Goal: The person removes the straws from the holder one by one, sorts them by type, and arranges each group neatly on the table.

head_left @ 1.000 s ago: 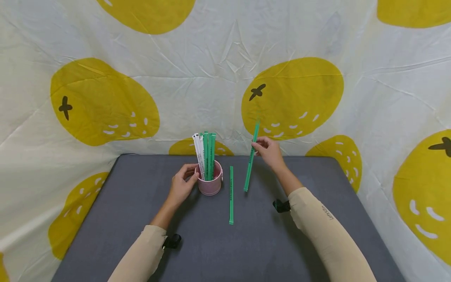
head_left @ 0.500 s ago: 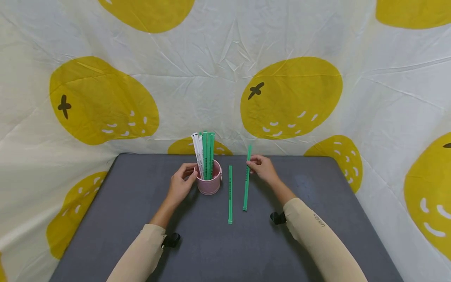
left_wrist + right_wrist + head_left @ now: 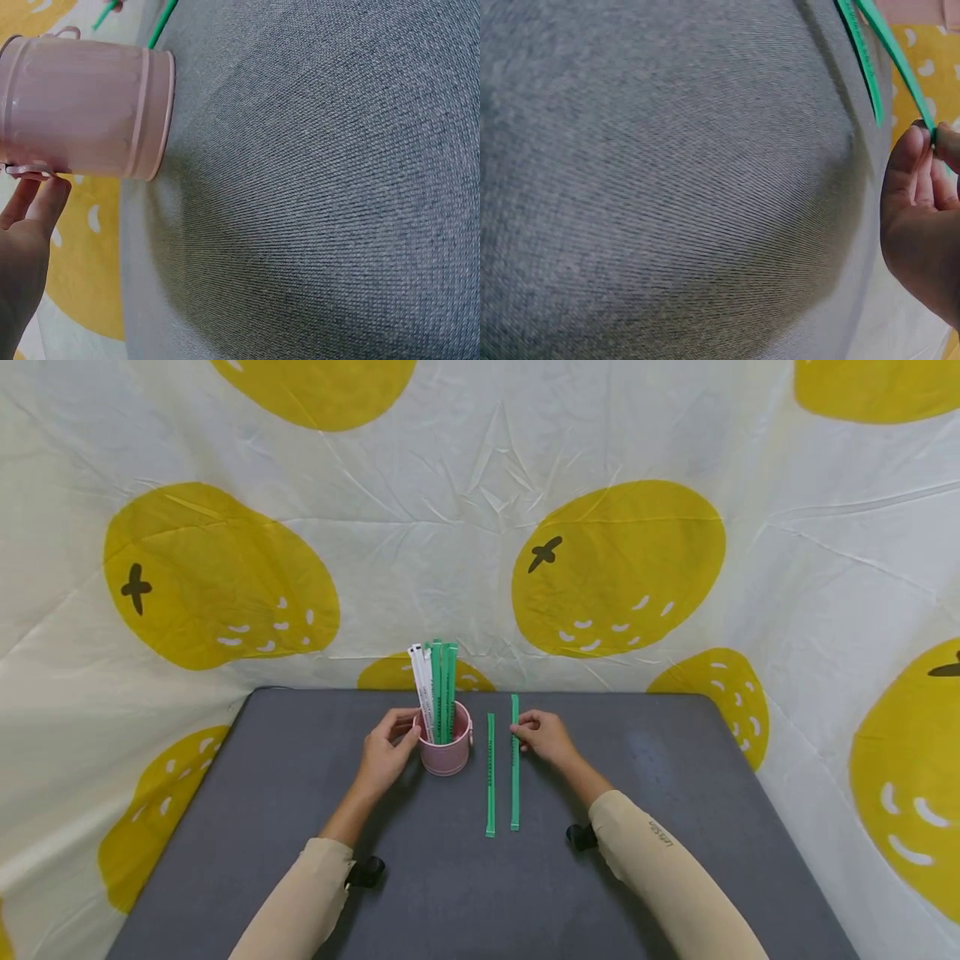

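Observation:
A small pink bucket (image 3: 446,760) stands upright at the back middle of the table. My left hand (image 3: 386,753) pinches the small ear (image 3: 31,172) on the bucket's side between thumb and finger. Several green wrapped straws (image 3: 444,685) and a few white wrapped straws (image 3: 422,685) rise out of the bucket. To its right, one green straw (image 3: 491,777) lies lengthwise on the table. Beside that one, roughly parallel, my right hand (image 3: 547,739) pinches another green straw (image 3: 515,793) near its upper part. In the right wrist view this held straw (image 3: 901,66) slants at the fingertips.
The dark grey table (image 3: 450,893) ends at its back edge just behind the bucket. A white cloth (image 3: 420,568) printed with yellow fruit hangs behind and at both sides.
My right hand has come down and left with its green straw, which has gone from raised and tilted to nearly parallel with the lying one. The left hand stays at the bucket.

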Motion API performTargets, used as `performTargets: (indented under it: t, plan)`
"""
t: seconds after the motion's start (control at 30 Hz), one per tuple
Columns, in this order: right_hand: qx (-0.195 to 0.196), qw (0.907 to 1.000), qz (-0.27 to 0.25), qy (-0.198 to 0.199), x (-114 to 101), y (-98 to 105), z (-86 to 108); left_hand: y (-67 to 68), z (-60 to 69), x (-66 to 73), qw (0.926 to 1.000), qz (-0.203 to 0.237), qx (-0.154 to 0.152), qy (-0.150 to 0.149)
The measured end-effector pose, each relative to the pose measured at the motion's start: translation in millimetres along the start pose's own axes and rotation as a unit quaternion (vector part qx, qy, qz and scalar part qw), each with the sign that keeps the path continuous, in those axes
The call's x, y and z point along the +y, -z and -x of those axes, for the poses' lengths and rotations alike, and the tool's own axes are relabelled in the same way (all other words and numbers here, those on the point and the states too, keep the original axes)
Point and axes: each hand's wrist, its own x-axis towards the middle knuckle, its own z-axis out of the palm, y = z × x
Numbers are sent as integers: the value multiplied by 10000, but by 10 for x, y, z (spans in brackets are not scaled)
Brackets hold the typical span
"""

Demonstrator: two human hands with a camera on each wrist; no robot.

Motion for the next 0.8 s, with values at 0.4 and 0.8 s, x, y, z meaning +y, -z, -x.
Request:
performTargets:
  t: [0.4,0.8]
  plan:
    - [-395,9986,-126,-335,58,-106,-20,-8,13,96,9999,-10,-137,34]
    - [-413,9973,355,-492,-29,-77,7,27,44,346,9998,108,-174,66]
